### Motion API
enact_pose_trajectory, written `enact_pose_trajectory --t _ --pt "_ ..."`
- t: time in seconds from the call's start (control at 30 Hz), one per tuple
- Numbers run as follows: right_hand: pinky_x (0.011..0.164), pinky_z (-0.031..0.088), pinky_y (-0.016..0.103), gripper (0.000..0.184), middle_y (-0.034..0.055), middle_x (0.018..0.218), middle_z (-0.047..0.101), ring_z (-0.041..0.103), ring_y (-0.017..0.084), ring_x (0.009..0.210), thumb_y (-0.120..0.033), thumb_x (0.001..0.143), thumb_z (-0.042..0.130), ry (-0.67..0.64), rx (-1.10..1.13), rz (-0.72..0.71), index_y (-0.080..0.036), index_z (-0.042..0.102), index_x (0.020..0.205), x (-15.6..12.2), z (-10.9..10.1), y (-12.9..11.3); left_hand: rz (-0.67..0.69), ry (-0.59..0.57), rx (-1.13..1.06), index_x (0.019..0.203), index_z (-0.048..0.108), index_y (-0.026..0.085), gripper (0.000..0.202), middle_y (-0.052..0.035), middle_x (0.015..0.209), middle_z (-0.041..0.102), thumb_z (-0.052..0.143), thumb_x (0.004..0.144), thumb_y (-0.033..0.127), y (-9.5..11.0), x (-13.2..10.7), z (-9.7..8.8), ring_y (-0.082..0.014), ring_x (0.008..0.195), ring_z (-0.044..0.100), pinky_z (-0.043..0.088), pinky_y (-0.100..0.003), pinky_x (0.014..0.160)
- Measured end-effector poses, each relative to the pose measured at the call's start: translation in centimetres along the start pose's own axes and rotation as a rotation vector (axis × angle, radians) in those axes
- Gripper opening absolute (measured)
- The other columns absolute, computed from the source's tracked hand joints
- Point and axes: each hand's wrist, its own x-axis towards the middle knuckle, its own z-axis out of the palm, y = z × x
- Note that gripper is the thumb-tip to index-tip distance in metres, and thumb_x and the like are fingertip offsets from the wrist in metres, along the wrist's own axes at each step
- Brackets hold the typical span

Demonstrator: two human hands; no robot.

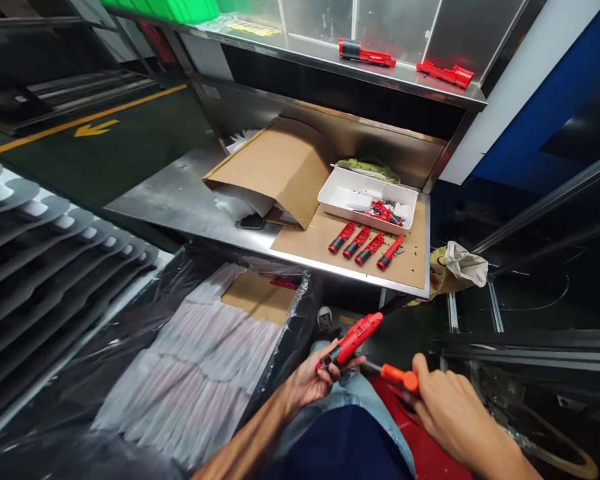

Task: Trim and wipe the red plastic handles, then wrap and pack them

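Note:
My left hand (313, 380) is wrapped round the lower end of a red plastic housing (357, 337), which tilts up to the right over my lap. To its right, my right hand (445, 400) is closed on an orange-handled screwdriver (397, 375). The thin shaft points left at the housing, and whether its tip touches is hidden near my left fingers. Beyond my hands, on a brown cardboard sheet (305, 247), several red parts with black ends (365, 247) lie in a row. Behind them a white tray (330, 197) holds more red pieces and small dark bits.
A steel bench (180, 193) carries a large open carton (280, 160) with white sheets. Two red parts (367, 55) rest on the upper shelf. At lower left, a black-lined box (45, 373) contains rows of white-wrapped items (190, 367). A bag (460, 267) hangs by the bench's right corner.

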Motion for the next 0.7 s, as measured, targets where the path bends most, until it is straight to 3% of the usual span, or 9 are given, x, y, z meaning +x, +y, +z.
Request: enact_pose_trajectory --t 0.1,0.2,0.3,0.4,0.47,0.57,0.7 --pt "0.068 0.042 0.033 0.038 0.0152 0.095 0.074 0.072 0.031 0.089 -0.019 0.098 0.04 0.012 -0.013 0.01 -0.009 0.048 0.134 0.4 -0.2 -0.8 -0.153 -0.021 -0.195 0.146 0.041 0.018 0.049 -0.0093 0.085 0.071 0.05 0.099 0.028 0.3 0.1 -0.8 -0.0056 0.043 0.057 0.042 -0.008 0.034" --pt "0.068 0.043 0.034 0.038 0.0139 0.094 0.074 0.072 0.032 0.089 -0.019 0.095 0.045 -0.001 0.046 -0.055 -0.011 0.046 0.133 0.7 -0.2 -0.7 -0.127 0.011 -0.169 0.146 0.039 0.013 0.049 -0.0013 0.065 0.063 0.048 0.1 0.027 0.6 0.3 -1.1 -0.0032 0.037 0.051 0.038 -0.005 0.034" --pt "0.066 0.042 0.033 0.024 0.0081 0.086 0.074 0.072 0.031 0.084 -0.03 0.099 0.037 0.047 0.241 0.04 -0.019 0.048 0.117 1.5 0.4 1.5 0.069 0.064 -0.024 0.147 0.037 0.013 0.049 -0.0058 0.076 0.068 0.045 0.102 0.032 1.3 -0.3 -1.0 -0.0034 0.04 0.053 0.035 -0.005 0.032" --pt "0.07 0.045 0.031 0.027 0.001 0.081 0.071 0.071 0.026 0.077 -0.047 0.099 0.033 0.135 0.53 0.067 -0.026 0.043 0.113 3.3 2.7 4.3 0.357 0.134 0.187 0.145 0.042 0.019 0.05 -0.01 0.088 0.072 0.049 0.099 0.037 3.0 -1.6 -1.5 -0.0087 0.045 0.059 0.04 -0.012 0.032" --pt "0.071 0.047 0.03 0.035 -0.0005 0.079 0.069 0.07 0.024 0.075 -0.057 0.096 0.032 0.165 0.669 0.062 -0.028 0.044 0.112 4.9 5.3 5.1 0.6 0.284 0.363 0.14 0.05 0.018 0.047 -0.0109 0.091 0.072 0.055 0.096 0.035 4.8 -2.5 -2.8 -0.0133 0.053 0.064 0.047 -0.018 0.037" --pt "0.071 0.048 0.029 0.042 0.0 0.078 0.069 0.07 0.024 0.076 -0.064 0.091 0.034 0.154 0.784 0.07 -0.028 0.049 0.108 7.7 10.3 3.9 0.92 0.608 0.483 0.133 0.056 0.017 0.04 -0.0091 0.094 0.071 0.057 0.094 0.028 8.3 -3.4 -5.7 -0.0163 0.065 0.068 0.054 -0.022 0.05" --pt "0.073 0.051 0.027 0.037 -0.0016 0.078 0.073 0.073 0.023 0.079 -0.059 0.089 0.04 0.109 0.868 0.028 -0.03 0.056 0.105 10.5 15.6 -0.1 1.067 0.892 0.412 0.13 0.054 0.016 0.035 -0.0062 0.099 0.067 0.051 0.098 0.031 13.7 -3.2 -8.6 -0.0132 0.071 0.064 0.055 -0.026 0.061"
